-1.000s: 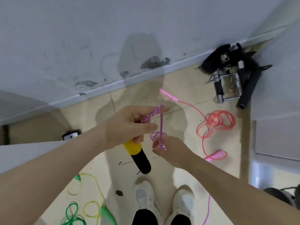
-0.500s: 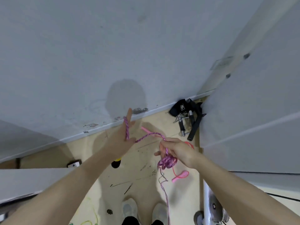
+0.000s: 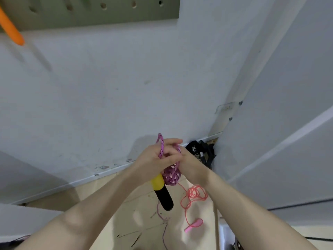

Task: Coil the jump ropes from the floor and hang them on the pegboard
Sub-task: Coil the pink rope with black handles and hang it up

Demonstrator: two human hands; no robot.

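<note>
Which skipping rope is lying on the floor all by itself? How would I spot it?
Look at the tan floor beside the grey wall corner, just right of the person's arms. The coral-pink jump rope lies there loosely looped, with a pink handle. It is thin and plain; the purple speckled rope is held in the hands.

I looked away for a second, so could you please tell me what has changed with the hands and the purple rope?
The hands came together: the left hand and right hand now meet around the purple rope, whose coil has grown. The left still holds the yellow-black handle. The pink rope stays on the floor.
</note>
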